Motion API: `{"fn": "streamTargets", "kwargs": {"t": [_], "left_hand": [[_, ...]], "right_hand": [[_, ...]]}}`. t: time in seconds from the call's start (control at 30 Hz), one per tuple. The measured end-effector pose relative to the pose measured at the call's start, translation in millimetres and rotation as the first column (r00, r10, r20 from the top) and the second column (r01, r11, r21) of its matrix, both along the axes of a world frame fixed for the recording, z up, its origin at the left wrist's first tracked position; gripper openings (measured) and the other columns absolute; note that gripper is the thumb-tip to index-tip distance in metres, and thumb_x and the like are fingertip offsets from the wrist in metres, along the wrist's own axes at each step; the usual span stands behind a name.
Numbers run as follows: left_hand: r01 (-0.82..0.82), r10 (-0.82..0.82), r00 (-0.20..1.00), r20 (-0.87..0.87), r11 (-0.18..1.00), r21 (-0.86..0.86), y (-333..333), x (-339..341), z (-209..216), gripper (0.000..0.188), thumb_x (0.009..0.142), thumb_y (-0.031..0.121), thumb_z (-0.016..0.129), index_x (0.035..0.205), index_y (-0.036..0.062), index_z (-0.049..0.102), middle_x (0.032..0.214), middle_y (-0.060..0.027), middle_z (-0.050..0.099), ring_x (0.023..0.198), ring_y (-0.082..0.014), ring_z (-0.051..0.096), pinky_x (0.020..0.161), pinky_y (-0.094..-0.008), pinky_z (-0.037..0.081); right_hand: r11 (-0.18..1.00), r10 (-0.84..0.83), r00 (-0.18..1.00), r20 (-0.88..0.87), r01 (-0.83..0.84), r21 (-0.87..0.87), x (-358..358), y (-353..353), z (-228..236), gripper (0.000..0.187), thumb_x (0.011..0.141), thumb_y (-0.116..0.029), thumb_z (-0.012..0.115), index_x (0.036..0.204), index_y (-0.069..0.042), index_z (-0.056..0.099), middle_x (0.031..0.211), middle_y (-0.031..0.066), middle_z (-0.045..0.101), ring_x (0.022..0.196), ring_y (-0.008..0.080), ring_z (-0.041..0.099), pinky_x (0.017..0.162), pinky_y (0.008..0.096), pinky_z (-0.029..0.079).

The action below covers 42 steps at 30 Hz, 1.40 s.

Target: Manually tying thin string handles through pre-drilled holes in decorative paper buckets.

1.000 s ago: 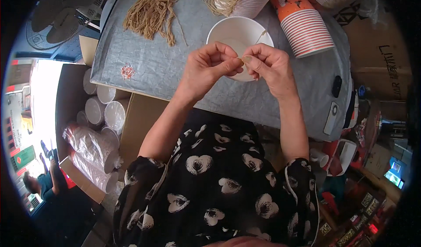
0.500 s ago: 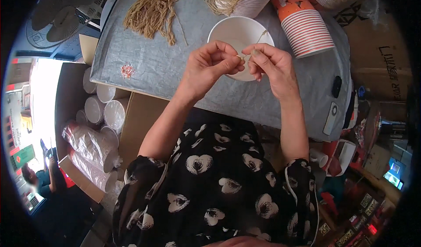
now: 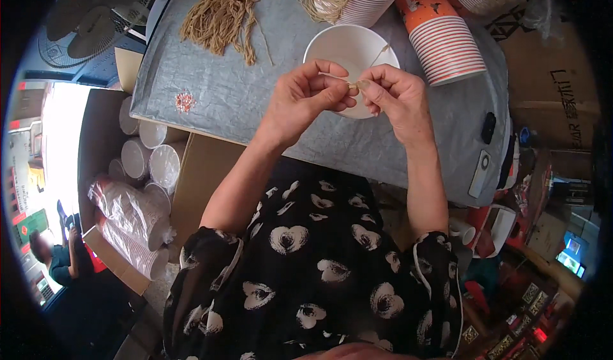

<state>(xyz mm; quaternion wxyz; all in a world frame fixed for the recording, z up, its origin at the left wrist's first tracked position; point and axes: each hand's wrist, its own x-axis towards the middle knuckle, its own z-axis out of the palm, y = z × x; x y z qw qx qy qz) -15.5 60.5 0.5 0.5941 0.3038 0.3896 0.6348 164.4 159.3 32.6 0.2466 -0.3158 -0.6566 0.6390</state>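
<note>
A small tan piece (image 3: 352, 86), too fine to identify surely, is held between the fingertips over the near side of a white tub (image 3: 329, 45). The left hand (image 3: 301, 101) pinches it between thumb and fingers, the forefinger arched above; the right hand (image 3: 403, 101) pinches at its other side with thumb and forefinger. Half a second ago a narrow gap separated the two sets of fingertips; now they meet again at the piece, which suggests that both hands are working one spot, perhaps a twist or knot, and that this fine step is unfinished.

A thin strand (image 3: 382, 53) lies against the tub's far right wall. Beyond stand a cup stack hung with tan cord (image 3: 327, 5) and, to its right, a tilted orange-and-white stack (image 3: 442, 40). Farther left on the grey table cover (image 3: 214, 82) lie a bundle of tan strands (image 3: 223, 20) and, nearer the edge, a scatter of red and white bits (image 3: 184, 102). Wrapped tubs (image 3: 131, 216) fill a carton beside the table.
</note>
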Motion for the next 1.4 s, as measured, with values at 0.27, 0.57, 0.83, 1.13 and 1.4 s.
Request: {"fn": "streamTargets", "kwargs": {"t": [0.27, 0.57, 0.83, 1.13, 1.4], "left_hand": [[0.018, -0.018, 1.000, 0.003, 1.000, 0.005, 1, 3, 3, 0.032, 0.094, 0.005, 0.070, 0.123, -0.0014, 0.056, 0.096, -0.0110, 0.073, 0.085, -0.0167, 0.072, 0.077, -0.0288, 0.059], [-0.060, 0.062, 0.988, -0.143, 0.998, 0.021, 3, 10, 6, 0.015, 0.092, 0.008, 0.073, 0.100, -0.0007, 0.065, 0.090, -0.0059, 0.072, 0.080, -0.0104, 0.070, 0.072, -0.0237, 0.058], [-0.052, 0.053, 0.994, -0.097, 0.999, 0.014, 0, 7, 5, 0.011, 0.093, 0.006, 0.071, 0.100, -0.0016, 0.066, 0.090, -0.0065, 0.072, 0.079, -0.0104, 0.070, 0.072, -0.0242, 0.058], [-0.023, 0.026, 0.993, -0.119, 0.999, 0.032, -2, 7, 4, 0.014, 0.093, 0.009, 0.072, 0.104, 0.0008, 0.067, 0.092, -0.0055, 0.073, 0.082, -0.0119, 0.070, 0.071, -0.0247, 0.057], [0.003, 0.000, 0.995, -0.103, 1.000, 0.024, -2, 6, 4, 0.013, 0.093, 0.009, 0.072, 0.103, 0.0019, 0.068, 0.094, -0.0049, 0.073, 0.081, -0.0108, 0.069, 0.071, -0.0241, 0.055]], "right_hand": [[1.000, -0.003, 1.000, -0.016, 0.003, -0.012, 1, 1, -1, 0.013, 0.097, -0.014, 0.066, 0.099, -0.001, 0.067, 0.073, -0.0018, 0.062, 0.062, 0.0025, 0.053, 0.057, 0.0183, 0.043], [0.999, -0.009, 0.999, -0.033, 0.007, -0.046, -1, -2, 3, 0.016, 0.098, -0.016, 0.066, 0.097, -0.001, 0.067, 0.072, -0.0019, 0.061, 0.062, 0.0031, 0.053, 0.056, 0.0190, 0.043], [0.997, -0.033, 0.998, -0.053, 0.029, -0.074, -1, -3, 1, 0.018, 0.098, -0.017, 0.066, 0.100, 0.001, 0.068, 0.073, -0.0008, 0.061, 0.062, 0.0041, 0.053, 0.056, 0.0197, 0.043], [1.000, -0.009, 0.999, -0.034, 0.008, -0.028, -2, -3, 3, 0.017, 0.096, -0.017, 0.069, 0.099, 0.000, 0.071, 0.075, -0.0006, 0.067, 0.060, 0.0017, 0.053, 0.053, 0.0176, 0.044], [0.999, -0.021, 1.000, -0.019, 0.020, -0.045, -2, -3, -1, 0.015, 0.095, -0.015, 0.069, 0.098, 0.000, 0.070, 0.074, -0.0016, 0.063, 0.061, 0.0028, 0.053, 0.054, 0.0182, 0.042]]}}
